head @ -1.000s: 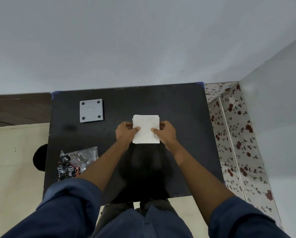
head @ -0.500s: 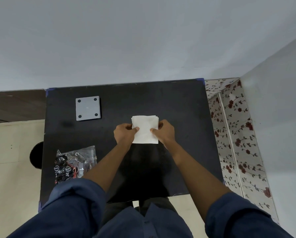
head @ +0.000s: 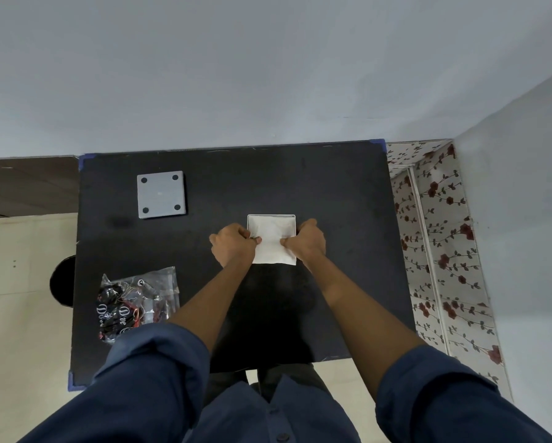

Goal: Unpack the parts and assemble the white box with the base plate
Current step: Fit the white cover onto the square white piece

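Note:
The white box [head: 272, 239] sits at the middle of the black table [head: 332, 193], upright, its top face turned to me. My left hand [head: 233, 243] grips its left side with thumb and fingers pinched on the edge. My right hand [head: 305, 239] pinches the right side the same way. The grey square base plate [head: 161, 194], with a dark hole at each corner, lies flat at the far left of the table, apart from the box and from both hands.
A crinkled clear plastic bag [head: 137, 302] with printed lettering and small parts lies near the table's front left edge, beside my left sleeve. A flowered wall strip [head: 437, 251] runs along the right. A round black object [head: 62, 284] pokes out beyond the left table edge.
The box's top face now shows a defined rim where it looked like a flat white sheet. Both hands shifted slightly on its sides, fingers curled tighter.

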